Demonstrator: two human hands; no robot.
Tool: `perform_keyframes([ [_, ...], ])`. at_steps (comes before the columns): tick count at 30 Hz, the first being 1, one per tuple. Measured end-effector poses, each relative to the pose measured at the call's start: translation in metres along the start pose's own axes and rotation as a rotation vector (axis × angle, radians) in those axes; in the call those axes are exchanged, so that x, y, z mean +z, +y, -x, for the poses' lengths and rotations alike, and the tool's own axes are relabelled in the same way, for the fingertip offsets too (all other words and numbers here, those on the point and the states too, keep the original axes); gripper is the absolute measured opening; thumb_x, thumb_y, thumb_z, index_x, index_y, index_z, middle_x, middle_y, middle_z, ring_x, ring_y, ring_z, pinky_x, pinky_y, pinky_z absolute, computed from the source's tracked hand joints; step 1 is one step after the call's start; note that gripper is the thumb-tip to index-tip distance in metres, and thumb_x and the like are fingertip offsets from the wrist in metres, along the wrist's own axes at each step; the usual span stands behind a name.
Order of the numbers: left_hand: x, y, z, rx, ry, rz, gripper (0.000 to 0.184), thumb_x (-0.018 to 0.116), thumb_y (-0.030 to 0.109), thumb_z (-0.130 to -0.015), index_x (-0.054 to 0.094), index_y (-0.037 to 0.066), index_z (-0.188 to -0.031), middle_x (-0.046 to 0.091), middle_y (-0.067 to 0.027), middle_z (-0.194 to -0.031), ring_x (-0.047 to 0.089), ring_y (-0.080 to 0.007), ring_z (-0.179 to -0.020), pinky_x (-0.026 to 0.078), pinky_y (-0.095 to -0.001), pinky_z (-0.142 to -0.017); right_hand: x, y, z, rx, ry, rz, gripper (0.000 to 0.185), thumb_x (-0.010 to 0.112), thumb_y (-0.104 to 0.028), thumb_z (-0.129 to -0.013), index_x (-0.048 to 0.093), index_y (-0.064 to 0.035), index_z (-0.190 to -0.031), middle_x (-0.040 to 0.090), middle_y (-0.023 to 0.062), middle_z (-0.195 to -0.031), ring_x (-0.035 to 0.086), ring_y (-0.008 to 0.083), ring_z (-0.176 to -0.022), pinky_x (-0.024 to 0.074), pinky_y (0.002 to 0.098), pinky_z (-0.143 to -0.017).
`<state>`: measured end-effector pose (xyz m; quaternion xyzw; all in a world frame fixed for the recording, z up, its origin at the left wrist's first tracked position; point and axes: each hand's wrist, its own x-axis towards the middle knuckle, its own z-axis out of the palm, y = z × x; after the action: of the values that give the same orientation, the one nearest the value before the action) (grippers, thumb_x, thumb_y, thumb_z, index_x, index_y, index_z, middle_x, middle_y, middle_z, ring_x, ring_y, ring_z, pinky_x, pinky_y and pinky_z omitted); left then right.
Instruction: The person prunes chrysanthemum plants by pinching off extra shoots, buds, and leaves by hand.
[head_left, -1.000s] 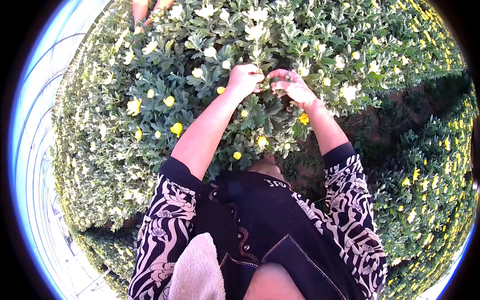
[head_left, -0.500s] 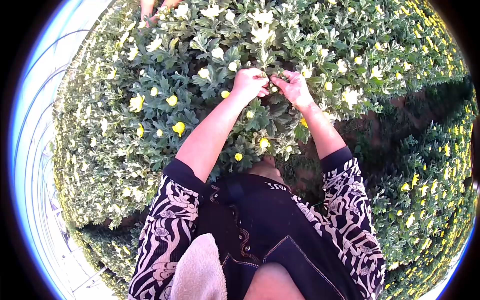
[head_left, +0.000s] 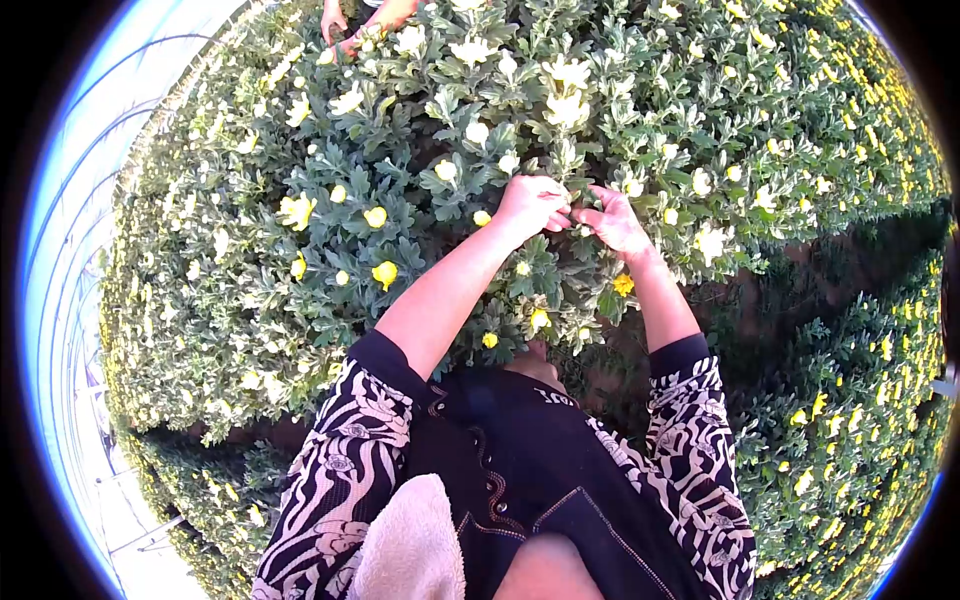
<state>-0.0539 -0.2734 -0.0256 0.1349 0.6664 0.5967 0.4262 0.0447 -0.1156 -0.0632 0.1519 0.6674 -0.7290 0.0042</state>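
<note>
Among the leaves of a flowering plant (head_left: 540,268), my left hand (head_left: 536,207) has its fingers pinched on a stem top, partly hidden by leaves. Close to its right, my right hand (head_left: 614,222) has thumb and forefinger bent towards the same shoots; what lies between its fingertips is too small to make out. Pale blossoms (head_left: 567,108) stand just above both hands. An orange-yellow flower (head_left: 623,285) is below my right wrist, and a yellow bud (head_left: 482,218) is left of my left hand.
Another person's hands (head_left: 335,22) reach into the plants at the top left. Dense rows of yellow and white flowers (head_left: 296,211) surround me. A dark soil furrow (head_left: 790,290) runs to the right. Curved frame bars (head_left: 75,190) show at the far left.
The view has shifted, so plants and hands sit lower in it. My hands remain close together at the shoots. The other person's hands show more fully at the top.
</note>
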Motion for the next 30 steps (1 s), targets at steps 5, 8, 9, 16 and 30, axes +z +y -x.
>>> perform_keyframes([
  [5,0.001,0.001,0.000,-0.020,0.048,0.003,0.009,0.063,0.002,-0.087,0.061,-0.002,-0.095,0.067,-0.0142,-0.084,0.068,-0.0218,-0.065,0.055,-0.0293,-0.054,0.003,-0.013,0.009,-0.093,-0.045,0.163,0.031,0.072,-0.012,-0.077,0.066,-0.0013,-0.105,0.067,0.0018,-0.086,0.057,0.0076,-0.076,0.0470,0.0249,-0.069],
  [8,0.000,-0.006,-0.004,0.028,0.077,-0.096,0.007,0.066,0.003,-0.084,0.061,0.001,-0.089,0.066,-0.0100,-0.077,0.066,-0.0174,-0.060,0.051,-0.0264,-0.047,0.009,-0.019,0.012,-0.128,0.005,0.303,0.020,0.074,-0.014,-0.078,0.068,-0.0045,-0.094,0.065,0.0013,-0.078,0.053,0.0066,-0.073,0.0459,0.0252,-0.067],
  [9,0.000,-0.007,-0.004,0.040,0.079,-0.149,0.007,0.066,0.003,-0.084,0.061,0.001,-0.089,0.066,-0.0095,-0.076,0.066,-0.0166,-0.059,0.050,-0.0260,-0.046,0.009,-0.016,0.011,-0.169,0.069,0.419,0.018,0.074,-0.014,-0.078,0.067,-0.0047,-0.092,0.063,0.0007,-0.075,0.051,0.0066,-0.070,0.0450,0.0253,-0.065],
  [16,0.004,-0.004,0.002,0.072,0.042,-0.313,0.008,0.063,0.006,-0.086,0.057,0.002,-0.084,0.061,-0.0066,-0.070,0.061,-0.0138,-0.053,0.044,-0.0255,-0.043,0.005,0.006,0.007,-0.123,0.062,0.278,0.013,0.072,-0.011,-0.079,0.064,-0.0050,-0.088,0.058,-0.0006,-0.069,0.049,0.0079,-0.064,0.0432,0.0263,-0.059],
  [30,-0.040,0.076,0.199,0.243,-0.093,-0.237,0.002,0.054,0.003,-0.091,0.055,0.002,-0.090,0.062,-0.0090,-0.094,0.066,-0.0177,-0.080,0.049,-0.0258,-0.065,-0.019,-0.016,0.200,0.155,0.178,-0.046,0.017,0.057,-0.009,-0.093,0.064,-0.0067,-0.107,0.060,-0.0016,-0.071,0.048,0.0022,-0.055,0.0407,0.0187,-0.051],
])
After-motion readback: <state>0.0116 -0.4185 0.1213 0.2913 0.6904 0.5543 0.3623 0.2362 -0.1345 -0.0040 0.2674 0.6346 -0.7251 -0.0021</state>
